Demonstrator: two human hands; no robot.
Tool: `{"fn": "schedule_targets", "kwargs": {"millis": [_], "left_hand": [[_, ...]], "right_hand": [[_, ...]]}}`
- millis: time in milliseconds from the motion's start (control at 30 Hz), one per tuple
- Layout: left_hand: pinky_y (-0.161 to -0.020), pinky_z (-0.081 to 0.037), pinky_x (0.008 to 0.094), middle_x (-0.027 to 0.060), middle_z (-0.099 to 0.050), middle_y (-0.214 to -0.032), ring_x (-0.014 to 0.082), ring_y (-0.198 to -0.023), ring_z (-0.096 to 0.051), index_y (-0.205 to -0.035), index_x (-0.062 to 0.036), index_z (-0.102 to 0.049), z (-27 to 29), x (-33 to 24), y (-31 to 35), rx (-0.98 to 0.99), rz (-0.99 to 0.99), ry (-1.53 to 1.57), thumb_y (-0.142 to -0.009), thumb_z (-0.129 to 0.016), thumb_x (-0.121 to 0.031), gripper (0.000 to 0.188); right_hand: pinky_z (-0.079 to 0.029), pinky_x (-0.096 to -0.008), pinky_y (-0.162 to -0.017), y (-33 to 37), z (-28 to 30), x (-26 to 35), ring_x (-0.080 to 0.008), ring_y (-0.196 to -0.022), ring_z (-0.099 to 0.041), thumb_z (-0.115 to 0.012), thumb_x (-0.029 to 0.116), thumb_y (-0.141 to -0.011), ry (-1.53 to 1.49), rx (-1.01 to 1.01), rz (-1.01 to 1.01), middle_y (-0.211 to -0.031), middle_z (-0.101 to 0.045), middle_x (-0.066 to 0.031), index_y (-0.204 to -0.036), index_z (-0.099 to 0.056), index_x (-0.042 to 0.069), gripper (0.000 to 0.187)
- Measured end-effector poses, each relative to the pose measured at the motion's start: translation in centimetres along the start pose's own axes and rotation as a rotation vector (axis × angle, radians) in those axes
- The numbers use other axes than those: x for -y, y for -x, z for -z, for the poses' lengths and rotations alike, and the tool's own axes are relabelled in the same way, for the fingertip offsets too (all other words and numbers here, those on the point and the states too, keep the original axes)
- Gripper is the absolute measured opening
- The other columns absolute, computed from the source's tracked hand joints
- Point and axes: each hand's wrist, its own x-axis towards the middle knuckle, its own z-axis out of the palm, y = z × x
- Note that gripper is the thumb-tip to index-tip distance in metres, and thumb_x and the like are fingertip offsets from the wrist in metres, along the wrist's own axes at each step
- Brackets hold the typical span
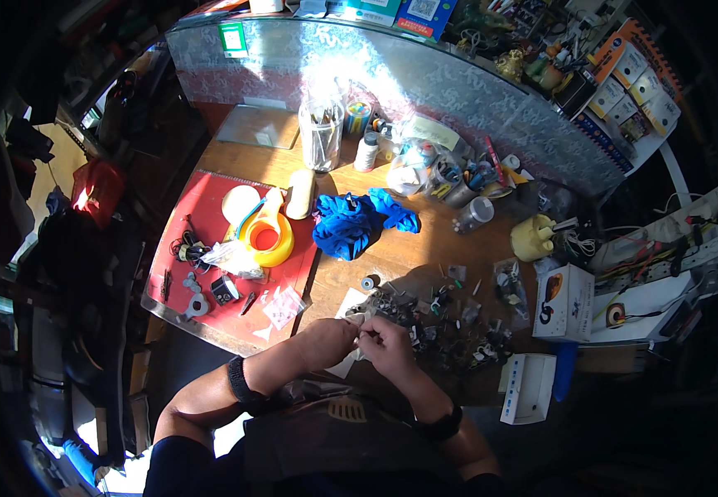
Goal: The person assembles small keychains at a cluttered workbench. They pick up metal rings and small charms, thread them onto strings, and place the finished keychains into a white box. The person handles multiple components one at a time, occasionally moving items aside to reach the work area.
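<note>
My left hand (327, 342) and my right hand (390, 348) meet at the near edge of the wooden table (330, 286). Both are closed, fingertips pinched close together. Whatever is between them is too small and hidden to make out. A white sheet (342, 367) lies partly beneath my left hand. Just beyond the fingers spreads a heap of small mixed parts (433, 327), mostly dark and metallic. A small round container (369, 282) stands behind that heap. Farther back, a crumpled blue cloth (347, 230) rests in the sunlight.
On the left, a red mat (185, 199) carries a yellow tape roll (280, 248), cables and small tools. A clear container of tools (321, 141) and a white bottle (366, 152) stand at the back. To the right are a white box (563, 304) and an open tray (528, 389).
</note>
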Motion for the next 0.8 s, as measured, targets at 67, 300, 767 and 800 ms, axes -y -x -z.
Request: {"fn": "schedule_targets", "kwargs": {"millis": [67,300,767,800], "left_hand": [[-0.065,-0.048,0.0405,0.0173,-0.061,-0.079,0.0353,-0.074,-0.060,-0.105,0.0006,-0.053,-0.1,0.0,-0.4,0.035,0.074,0.014,-0.078,-0.057,-0.014,0.031],[-0.063,-0.045,0.0224,0.0045,-0.063,-0.100,0.0103,-0.073,-0.060,-0.129,-0.0012,-0.041,1.7,1.3,1.4,-0.237,0.112,0.909,-0.094,-0.047,-0.027,0.044],[-0.085,-0.045,0.0297,0.0165,-0.049,-0.127,0.0236,-0.105,-0.055,-0.132,0.0037,-0.035,-0.2,5.0,3.2,-0.160,0.010,1.577,-0.093,-0.045,-0.029,0.052],[-0.088,-0.044,0.0308,0.0169,-0.049,-0.126,0.0244,-0.107,-0.054,-0.132,0.0045,-0.034,-0.6,5.3,3.2,-0.182,0.011,1.642,-0.093,-0.046,-0.032,0.054]], "right_hand": [[-0.040,-0.0204,-0.053,-0.1,0.2,-0.3,-0.0043,-0.060,-0.049,-0.053,0.002,-0.085,-0.020,0.059,0.057,-0.068,-0.054,-0.0012,-0.083,-0.055,-0.002,0.004],[-0.044,-0.0249,-0.075,-1.2,2.5,-2.6,-0.0129,-0.091,-0.054,-0.049,0.011,-0.090,-0.388,-0.390,-0.222,-0.100,-0.057,-0.0073,-0.104,-0.054,-0.001,0.019],[-0.044,-0.0270,-0.079,-1.4,3.1,-1.2,-0.0166,-0.095,-0.054,-0.053,-0.004,-0.083,-0.058,-0.163,0.177,-0.106,-0.054,-0.0077,-0.093,-0.056,-0.001,0.010],[-0.044,-0.0275,-0.079,-1.5,3.3,-0.4,-0.0173,-0.094,-0.055,-0.054,-0.004,-0.083,0.034,-0.129,0.203,-0.103,-0.055,-0.0082,-0.091,-0.056,-0.001,0.009]]}}
